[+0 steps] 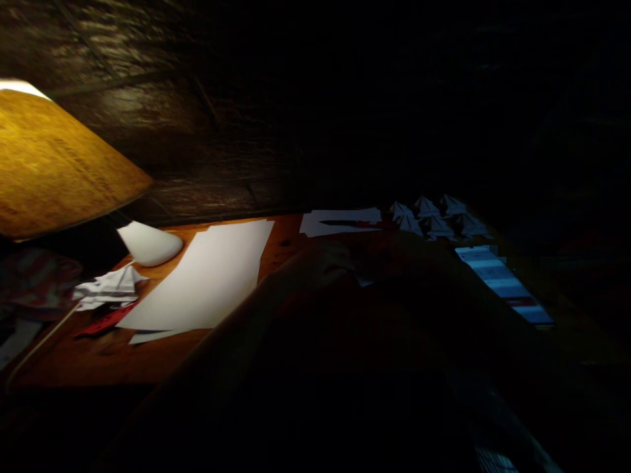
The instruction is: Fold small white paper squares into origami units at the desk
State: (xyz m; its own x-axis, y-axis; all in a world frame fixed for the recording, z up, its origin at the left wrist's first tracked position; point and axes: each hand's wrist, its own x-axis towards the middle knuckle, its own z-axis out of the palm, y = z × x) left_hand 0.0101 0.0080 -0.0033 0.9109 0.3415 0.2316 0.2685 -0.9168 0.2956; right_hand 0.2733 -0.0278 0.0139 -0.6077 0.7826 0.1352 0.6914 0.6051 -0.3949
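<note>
Small white paper piece [363, 280] is between the fingers of the left hand [329, 261] and right hand [396, 254]. Shadow hides whether either hand's fingers are apart or clamped. Expect light, soft, easily creased handling; grip by edges.

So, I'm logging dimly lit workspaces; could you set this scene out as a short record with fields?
Surface: wooden table
Light: lit lamp, left
Left hand: at a small paper piece, grip unclear
Right hand: near that piece, mostly in shadow
Left side: large white sheets, folded paper, red object
Beyond hands: smaller sheets, knife-like object on top
Right side: folded shapes, phone
</note>
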